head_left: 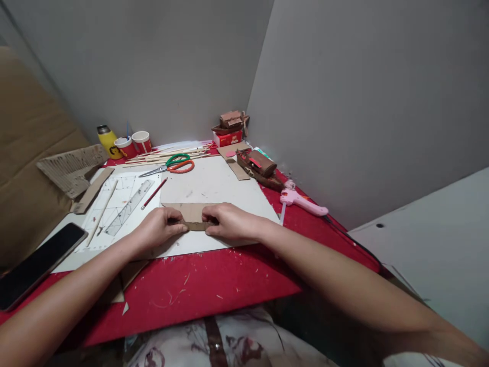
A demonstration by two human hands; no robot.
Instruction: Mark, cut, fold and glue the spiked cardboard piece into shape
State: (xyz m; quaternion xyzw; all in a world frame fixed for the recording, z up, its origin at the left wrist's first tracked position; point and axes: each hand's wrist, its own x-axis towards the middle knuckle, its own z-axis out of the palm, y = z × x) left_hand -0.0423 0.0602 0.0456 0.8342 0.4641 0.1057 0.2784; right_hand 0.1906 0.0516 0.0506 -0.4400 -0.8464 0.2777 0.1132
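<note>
Between my two hands lies a piece of brown cardboard (196, 211), its near edge folded up into a narrow strip. My left hand (163, 227) pinches the left end of that strip with thumb and fingers. At the other end, my right hand (227, 222) grips it the same way, thumb in front and fingers curled behind. The cardboard rests on a large white board (214, 178) on the red-covered table (183, 285). A dark red pencil (154, 193) lies beyond my left hand, close to scissors (171, 165) with green and orange handles.
A drawn plan with a clear ruler (130, 206) and a phone (46, 260) lie left. Wooden sticks (171, 154), cups (141, 141) and a yellow bottle (107, 141) stand behind. Model boats (260, 168) and a pink glue gun (303, 202) with its cable sit right, near the wall.
</note>
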